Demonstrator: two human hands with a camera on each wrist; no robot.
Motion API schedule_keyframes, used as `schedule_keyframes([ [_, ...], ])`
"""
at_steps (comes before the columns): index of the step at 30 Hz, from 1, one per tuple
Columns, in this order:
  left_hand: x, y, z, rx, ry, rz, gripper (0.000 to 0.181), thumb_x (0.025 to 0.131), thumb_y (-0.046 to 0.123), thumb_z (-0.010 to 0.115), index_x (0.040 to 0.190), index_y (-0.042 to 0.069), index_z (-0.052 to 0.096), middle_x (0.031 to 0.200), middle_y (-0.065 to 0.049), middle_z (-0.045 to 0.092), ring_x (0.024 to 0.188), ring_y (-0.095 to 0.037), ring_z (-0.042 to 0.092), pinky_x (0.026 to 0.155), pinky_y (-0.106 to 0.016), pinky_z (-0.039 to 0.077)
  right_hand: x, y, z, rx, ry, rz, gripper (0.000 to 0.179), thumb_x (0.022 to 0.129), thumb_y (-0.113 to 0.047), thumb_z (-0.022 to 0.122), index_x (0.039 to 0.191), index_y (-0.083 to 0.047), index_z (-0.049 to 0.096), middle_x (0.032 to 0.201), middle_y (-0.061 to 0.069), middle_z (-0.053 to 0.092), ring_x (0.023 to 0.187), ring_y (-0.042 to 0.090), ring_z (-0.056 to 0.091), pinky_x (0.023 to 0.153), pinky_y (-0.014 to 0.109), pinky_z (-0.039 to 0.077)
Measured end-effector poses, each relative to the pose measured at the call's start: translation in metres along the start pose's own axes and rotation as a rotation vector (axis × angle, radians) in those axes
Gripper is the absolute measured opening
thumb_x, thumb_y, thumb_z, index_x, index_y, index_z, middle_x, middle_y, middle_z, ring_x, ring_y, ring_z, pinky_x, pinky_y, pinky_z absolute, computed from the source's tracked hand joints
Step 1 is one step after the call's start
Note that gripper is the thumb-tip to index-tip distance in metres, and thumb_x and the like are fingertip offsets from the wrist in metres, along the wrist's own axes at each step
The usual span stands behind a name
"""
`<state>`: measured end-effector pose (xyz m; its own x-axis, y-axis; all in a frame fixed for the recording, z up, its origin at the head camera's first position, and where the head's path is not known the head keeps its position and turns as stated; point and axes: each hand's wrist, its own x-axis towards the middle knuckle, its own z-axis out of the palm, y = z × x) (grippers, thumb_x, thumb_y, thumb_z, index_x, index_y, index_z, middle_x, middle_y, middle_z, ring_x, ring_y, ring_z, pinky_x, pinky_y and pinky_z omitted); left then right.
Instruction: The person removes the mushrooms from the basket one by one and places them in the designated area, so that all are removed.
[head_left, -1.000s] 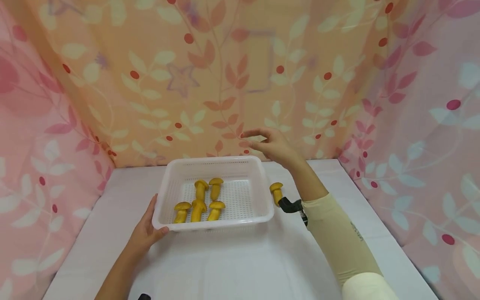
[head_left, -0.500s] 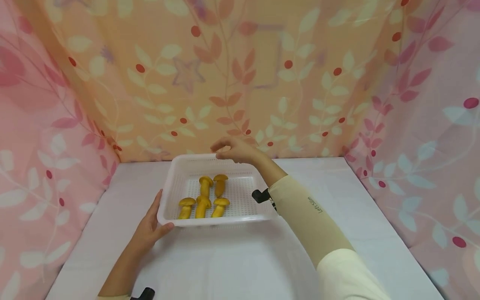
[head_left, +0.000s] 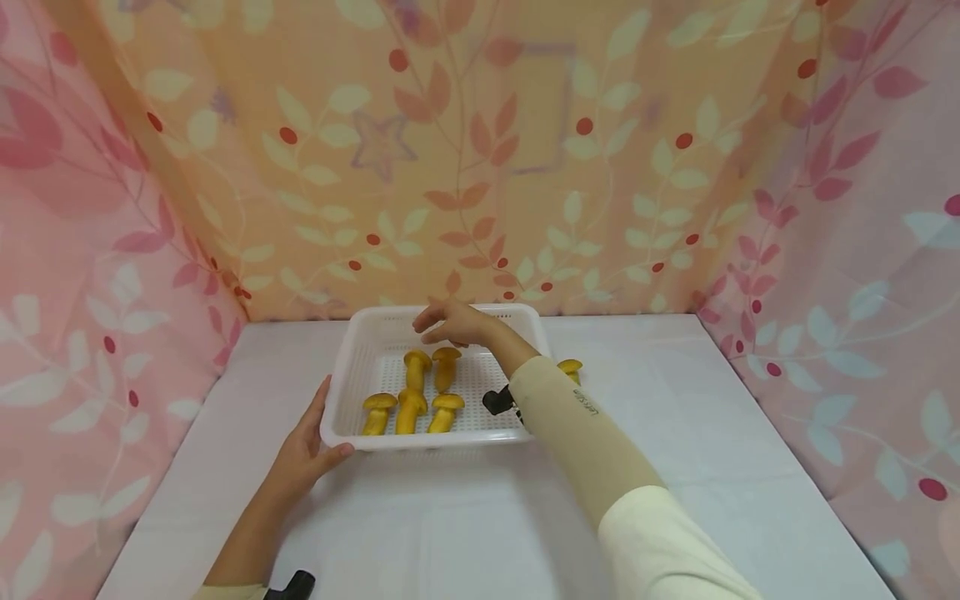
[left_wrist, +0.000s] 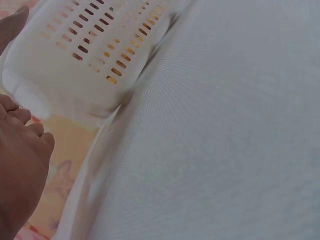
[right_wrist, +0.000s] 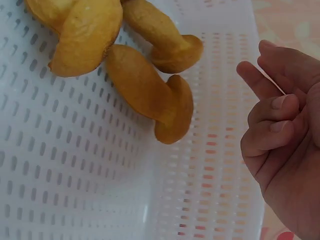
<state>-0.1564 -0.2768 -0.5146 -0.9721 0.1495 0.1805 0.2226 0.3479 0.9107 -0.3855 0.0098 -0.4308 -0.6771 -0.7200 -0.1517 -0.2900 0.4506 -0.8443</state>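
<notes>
A white perforated plastic basket point(head_left: 480, 437) holds several yellow mushrooms point(head_left: 446, 371). At its front left corner my left hand point(head_left: 298, 454) grips it, thumb on the front rim and fingers along the side; the left wrist view has this hand point(left_wrist: 22, 160) at the basket's corner. My right hand point(head_left: 453, 323) hangs over the back part of the basket, just behind the mushrooms. Nothing is between its loosely bent fingers, and in the right wrist view the hand point(right_wrist: 287, 130) is apart from the mushrooms point(right_wrist: 155, 97).
Another mushroom point(head_left: 570, 367) lies on the table to the basket's right, partly hidden by the right sleeve point(head_left: 577, 433). A white cloth point(head_left: 420, 517) covers the table. Patterned curtains point(head_left: 465, 150) stand at the back and both sides.
From behind the basket's right back corner, my right hand has come left and lower, over the basket. The left hand keeps its grip, and the mushrooms keep their places in the basket.
</notes>
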Motion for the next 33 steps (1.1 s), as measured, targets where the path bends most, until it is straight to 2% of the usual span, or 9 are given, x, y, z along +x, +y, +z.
schedule_keyframes([
  [7,0.001,0.002,-0.001,0.012,0.007,0.012,0.107,0.088,0.007,0.079,0.166,0.031,0.01,0.172,0.008,0.01,0.159,-0.023,0.01,0.107,-0.003,0.022,0.007,0.016,0.011,-0.058,-0.021,0.046,0.04,0.099,-0.018,0.067,0.136,-0.004,0.064,0.123,0.009,0.071,0.046,0.01,0.036,0.045,0.022,0.034],
  [11,0.002,0.001,0.0,-0.011,0.002,0.04,0.107,0.087,0.003,0.078,0.166,0.028,0.011,0.173,0.005,0.011,0.159,-0.016,0.01,0.109,-0.002,0.022,0.009,0.025,0.015,-0.063,-0.009,0.054,0.039,0.097,-0.017,0.069,0.134,-0.004,0.066,0.121,0.006,0.072,0.045,0.01,0.036,0.043,0.022,0.033],
  [14,0.001,0.0,-0.001,-0.02,0.006,0.032,0.107,0.087,0.003,0.078,0.166,0.029,0.011,0.173,0.005,0.011,0.159,-0.013,0.01,0.109,-0.001,0.021,0.012,0.028,0.016,-0.061,-0.018,0.073,0.04,0.096,-0.018,0.071,0.133,-0.005,0.067,0.122,0.004,0.072,0.049,0.011,0.04,0.046,0.022,0.035],
  [17,0.001,0.0,0.0,-0.014,0.009,0.024,0.108,0.087,0.003,0.079,0.166,0.03,0.011,0.173,0.005,0.011,0.159,-0.015,0.01,0.109,-0.002,0.021,0.014,0.029,0.017,-0.081,-0.022,0.084,0.041,0.095,-0.019,0.072,0.134,-0.006,0.067,0.119,0.003,0.073,0.062,0.011,0.05,0.052,0.021,0.039],
  [20,0.001,0.001,-0.001,-0.001,0.013,0.028,0.108,0.087,0.003,0.079,0.166,0.031,0.011,0.173,0.006,0.011,0.159,-0.016,0.011,0.109,-0.002,0.022,0.016,0.027,0.018,-0.103,-0.012,0.074,0.041,0.095,-0.017,0.072,0.134,-0.005,0.067,0.119,0.004,0.073,0.081,0.011,0.06,0.065,0.02,0.048],
  [24,0.002,0.001,-0.002,-0.008,0.007,0.032,0.108,0.087,0.002,0.078,0.166,0.031,0.011,0.173,0.007,0.012,0.159,-0.014,0.012,0.109,-0.004,0.023,0.018,0.025,0.02,-0.134,-0.006,0.072,0.04,0.095,-0.016,0.073,0.132,-0.004,0.068,0.119,0.007,0.074,0.094,0.013,0.064,0.08,0.021,0.054],
  [28,0.002,0.0,-0.002,-0.01,0.004,0.027,0.107,0.088,0.002,0.078,0.166,0.031,0.01,0.173,0.008,0.011,0.159,-0.014,0.012,0.109,-0.004,0.022,0.021,0.025,0.02,-0.165,-0.011,0.089,0.038,0.094,-0.018,0.075,0.13,-0.006,0.071,0.118,0.006,0.074,0.094,0.014,0.065,0.084,0.024,0.056],
  [33,-0.001,0.0,-0.001,0.018,0.01,0.002,0.107,0.089,0.006,0.079,0.166,0.033,0.01,0.173,0.008,0.011,0.159,-0.024,0.012,0.109,-0.008,0.022,0.023,0.025,0.021,-0.185,-0.048,0.095,0.035,0.093,-0.018,0.075,0.126,-0.008,0.073,0.115,0.004,0.074,0.094,0.015,0.066,0.087,0.024,0.057],
])
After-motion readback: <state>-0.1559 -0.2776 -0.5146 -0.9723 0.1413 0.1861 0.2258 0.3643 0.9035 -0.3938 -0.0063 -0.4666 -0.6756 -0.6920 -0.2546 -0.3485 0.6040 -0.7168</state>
